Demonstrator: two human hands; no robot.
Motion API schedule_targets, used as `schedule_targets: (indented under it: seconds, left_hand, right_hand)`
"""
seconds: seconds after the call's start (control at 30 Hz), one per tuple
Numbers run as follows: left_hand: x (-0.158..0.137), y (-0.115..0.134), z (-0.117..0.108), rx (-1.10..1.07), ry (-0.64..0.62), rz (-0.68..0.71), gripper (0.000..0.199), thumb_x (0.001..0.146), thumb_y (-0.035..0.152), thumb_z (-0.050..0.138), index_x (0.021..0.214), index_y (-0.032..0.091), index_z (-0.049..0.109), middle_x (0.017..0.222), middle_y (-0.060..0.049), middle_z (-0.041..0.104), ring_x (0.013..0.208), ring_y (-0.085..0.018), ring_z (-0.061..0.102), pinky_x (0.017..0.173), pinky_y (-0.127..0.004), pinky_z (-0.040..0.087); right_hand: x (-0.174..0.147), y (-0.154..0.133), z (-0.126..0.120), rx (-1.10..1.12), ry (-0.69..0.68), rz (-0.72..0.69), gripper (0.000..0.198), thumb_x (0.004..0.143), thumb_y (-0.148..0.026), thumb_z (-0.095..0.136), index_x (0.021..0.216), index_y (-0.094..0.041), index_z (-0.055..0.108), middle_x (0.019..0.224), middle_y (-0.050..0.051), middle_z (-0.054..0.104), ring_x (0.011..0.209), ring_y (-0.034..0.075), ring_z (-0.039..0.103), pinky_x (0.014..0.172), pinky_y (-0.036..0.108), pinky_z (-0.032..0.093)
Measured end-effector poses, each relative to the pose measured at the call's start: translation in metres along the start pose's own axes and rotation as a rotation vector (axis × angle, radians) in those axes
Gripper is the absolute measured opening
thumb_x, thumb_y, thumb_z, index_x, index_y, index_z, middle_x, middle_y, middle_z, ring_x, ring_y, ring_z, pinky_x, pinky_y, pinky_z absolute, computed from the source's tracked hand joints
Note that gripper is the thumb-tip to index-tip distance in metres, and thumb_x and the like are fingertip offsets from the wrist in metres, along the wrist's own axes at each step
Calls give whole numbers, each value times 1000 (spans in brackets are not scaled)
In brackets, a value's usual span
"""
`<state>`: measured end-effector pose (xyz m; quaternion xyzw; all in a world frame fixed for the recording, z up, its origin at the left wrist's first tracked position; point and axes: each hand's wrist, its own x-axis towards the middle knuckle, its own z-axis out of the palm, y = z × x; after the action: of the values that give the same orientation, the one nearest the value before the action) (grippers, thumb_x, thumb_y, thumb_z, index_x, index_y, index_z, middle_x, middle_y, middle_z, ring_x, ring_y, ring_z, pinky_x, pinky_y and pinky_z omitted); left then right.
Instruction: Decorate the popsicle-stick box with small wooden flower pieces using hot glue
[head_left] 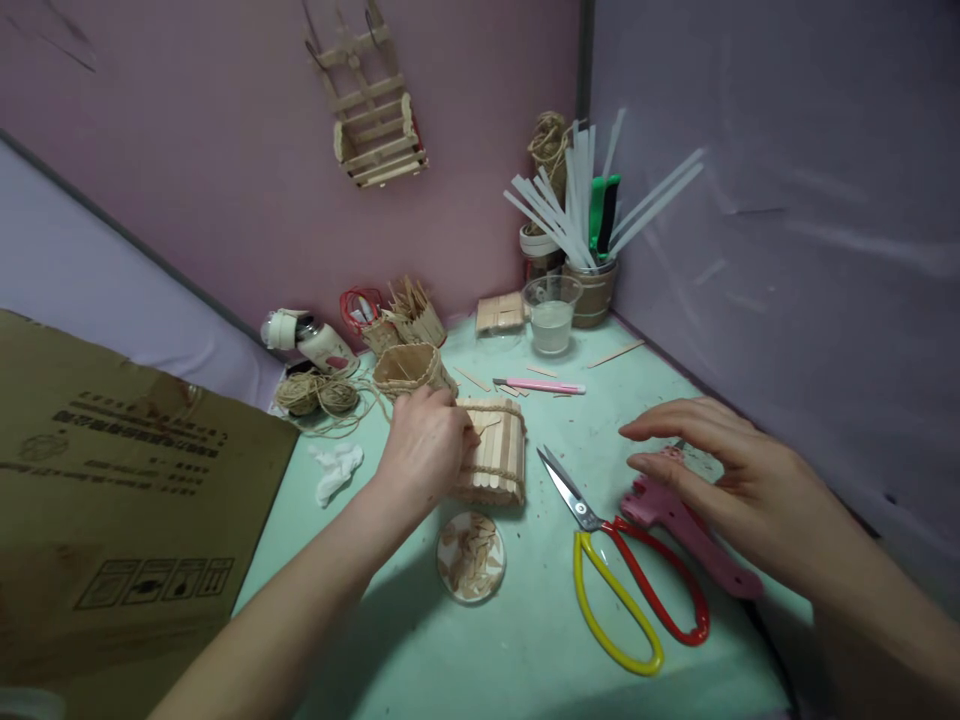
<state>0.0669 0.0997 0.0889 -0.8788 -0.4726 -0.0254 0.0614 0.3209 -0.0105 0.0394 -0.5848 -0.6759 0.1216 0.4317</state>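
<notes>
"On the pale green desk [525, 650], where is the stick-covered holder [511, 440]?"

"Near the middle, beside and partly under the left hand [429, 440], with two bands of twine [491, 471] around it. I can't tell whether it stands or lies on its side."

"Is that hand gripping it?"

"Its fingers are bent, close to a small pale sliver [489, 427], but the fingertips are hidden. I can't tell whether they pinch the sliver or press on the slats. Coming in from the side does leave much of the wall in view, perhaps on purpose."

"And the right hand [731, 470]?"

"Nothing in its grasp that I can see: thumb and fingers spread apart over the pink glue gun [701, 550]."

"Why lay the gun there?"

"For a quick reach, I'd guess; its handle points toward the person. The scissors [582, 511] lie just beside it, handles also nearer, probably for the same reason."

"And the round dish [449, 550]?"

"Just on the near side of the holder. It likely keeps those small wood pieces [478, 560] together and close by."
</notes>
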Motion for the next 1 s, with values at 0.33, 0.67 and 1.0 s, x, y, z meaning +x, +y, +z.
schedule_targets:
  seconds: [0.33,0.67,1.0]
  left_hand:
    - [-1,-3,0,-21,-30,10,18,81,23,62,69,20,75,80,-10,67,83,-28,57,69,-39,36]
    - [-26,-29,18,-296,315,307,22,92,20,51,104,19,70,102,-11,66,96,-22,55,83,-37,43]
    - [-21,-47,45,-256,491,476,24,89,12,52,102,22,70,97,-7,70,94,-21,54,81,-37,41]
  right_hand:
    - [-5,-2,-6,8,39,19,16,86,-40,60,95,-30,69,96,4,70,90,26,64,79,42,49]
    - [-45,-22,13,101,-4,-13,10,88,-27,61,97,-31,65,97,2,70,94,24,65,84,41,50]
    - [-54,-65,76,224,-97,-206,15,86,-14,62,97,-23,56,85,1,67,80,18,62,73,33,47]
